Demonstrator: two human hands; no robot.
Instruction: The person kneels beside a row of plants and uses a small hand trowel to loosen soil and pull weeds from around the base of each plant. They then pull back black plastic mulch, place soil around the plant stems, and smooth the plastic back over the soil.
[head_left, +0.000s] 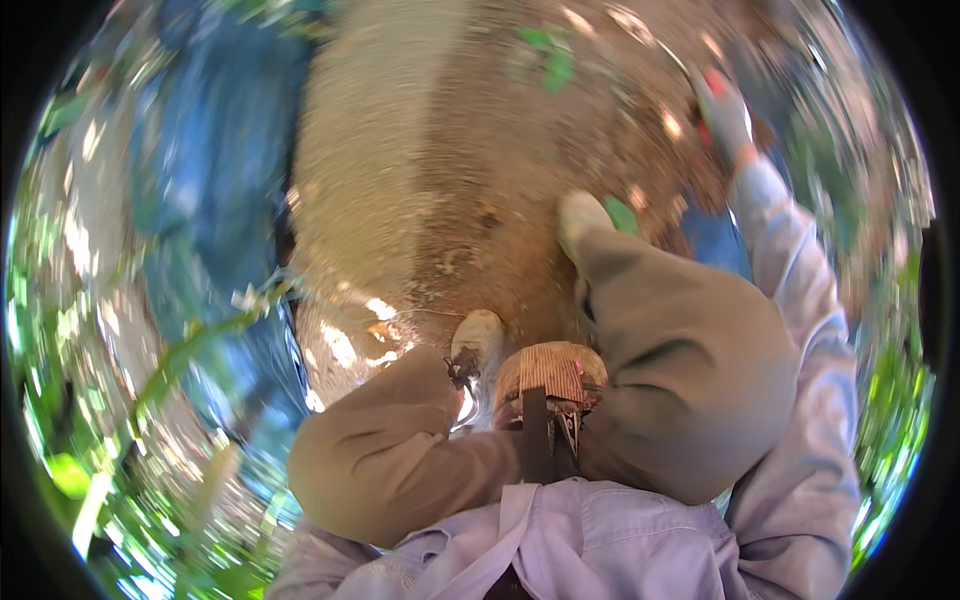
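Note:
My right hand (726, 120), in a pale glove with red marks, reaches out at the upper right. A thin, curved, pale thing (671, 60) runs up and left from its fingers; blur hides what it is and whether the hand grips it. My left hand is out of view. Before me lies a brown dirt path (487, 150) between my bent knees and the upper edge of the picture. A round, cushion-like thing with a ribbed tan cover (551, 371) and a dark strap is between my thighs.
Blue sheeting (217, 135) borders the path on the left, with a green stem (180, 352) over it. More blue sheeting (716, 240) lies by my right sleeve. A green leaf (621, 216) is beside my right shoe (581, 214). Blurred plants edge both sides.

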